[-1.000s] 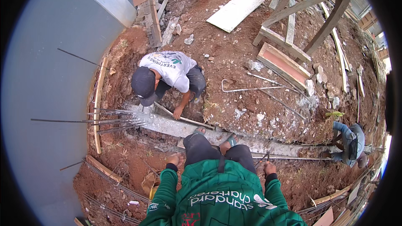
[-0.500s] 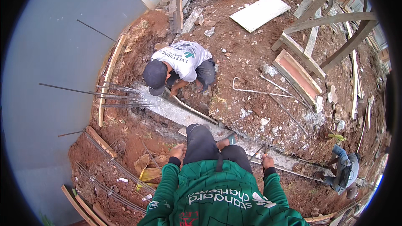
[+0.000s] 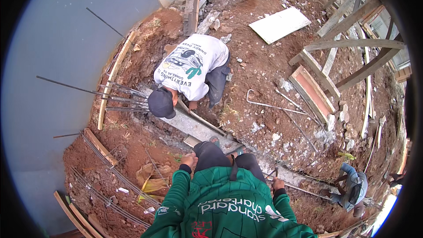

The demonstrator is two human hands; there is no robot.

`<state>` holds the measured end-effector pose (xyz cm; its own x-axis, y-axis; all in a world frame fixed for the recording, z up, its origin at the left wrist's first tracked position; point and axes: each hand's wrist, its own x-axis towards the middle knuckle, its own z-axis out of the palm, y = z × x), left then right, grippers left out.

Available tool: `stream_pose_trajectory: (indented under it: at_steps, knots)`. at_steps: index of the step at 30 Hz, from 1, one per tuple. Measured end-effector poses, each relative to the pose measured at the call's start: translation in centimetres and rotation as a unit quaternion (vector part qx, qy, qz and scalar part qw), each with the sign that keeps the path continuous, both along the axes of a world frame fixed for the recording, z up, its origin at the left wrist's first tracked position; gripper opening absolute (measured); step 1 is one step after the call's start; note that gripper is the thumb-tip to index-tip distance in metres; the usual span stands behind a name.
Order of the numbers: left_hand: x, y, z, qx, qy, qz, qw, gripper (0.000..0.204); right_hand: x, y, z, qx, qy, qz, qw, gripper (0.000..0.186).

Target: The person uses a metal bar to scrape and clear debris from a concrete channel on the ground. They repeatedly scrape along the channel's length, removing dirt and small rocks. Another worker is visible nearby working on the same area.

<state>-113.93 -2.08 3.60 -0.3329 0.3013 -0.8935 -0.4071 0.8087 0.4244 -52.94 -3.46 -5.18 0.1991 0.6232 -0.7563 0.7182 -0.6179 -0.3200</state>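
Note:
I crouch in a green jersey and dark trousers over a narrow grey concrete strip [image 3: 194, 128] set in red soil. My left hand [image 3: 189, 160] rests low beside my left knee, fingers on the soil, holding nothing that I can see. My right hand [image 3: 277, 184] sits by my right knee and is closed round a short dark rod [image 3: 275, 172] that sticks up from it. A long thin steel bar [image 3: 308, 191] lies along the strip just past that hand. A co-worker in a white T-shirt [image 3: 189, 66] and dark cap bends over the strip in front of me.
Rebar ends [image 3: 123, 94] jut out at the left by a grey wall [image 3: 66, 61]. Timber frames [image 3: 313, 88], a bent steel bar [image 3: 273, 105] and a white board [image 3: 280, 24] lie to the right. Another person in blue [image 3: 352, 187] crouches at the lower right.
The view has swung and dipped, so the co-worker and strip sit further right and larger. My hands stay beside my knees. The co-worker keeps bending over the strip.

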Motion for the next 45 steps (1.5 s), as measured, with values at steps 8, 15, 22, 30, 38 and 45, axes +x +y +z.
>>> stream_pose_trajectory:
  at_steps: [8, 15, 22, 30, 38, 45]
  knots:
    - [-3.1, -1.5, 2.3, -0.020, 0.042, 0.074, 0.996, 0.028, -11.4, 8.7, 11.5, 0.047, 0.002, -0.022, 0.999, 0.034]
    - [5.2, 0.5, 3.7, 0.119, 0.091, 0.038, 0.988, 0.027, -19.4, 21.5, 17.0, 0.066, 0.134, 0.255, 0.955, 0.032]
    - [14.1, 3.5, -1.1, 0.075, 0.079, -0.091, 0.990, 0.098, -32.3, 27.5, 17.7, -0.240, 0.252, 0.260, 0.901, 0.032]
    - [10.5, 2.5, -5.4, 0.188, -0.107, 0.162, 0.963, 0.042, -47.9, 27.2, 16.1, -0.410, 0.157, 0.286, 0.851, 0.034]
    - [4.0, 2.9, -6.7, 0.215, -0.216, 0.213, 0.928, 0.034, -52.6, 33.5, 4.3, 0.029, 0.045, 0.903, 0.427, 0.032]
    - [2.8, 5.1, -12.1, 0.233, -0.238, 0.332, 0.883, 0.041, -61.4, 30.1, 5.2, -0.034, -0.134, 0.873, 0.468, 0.037]
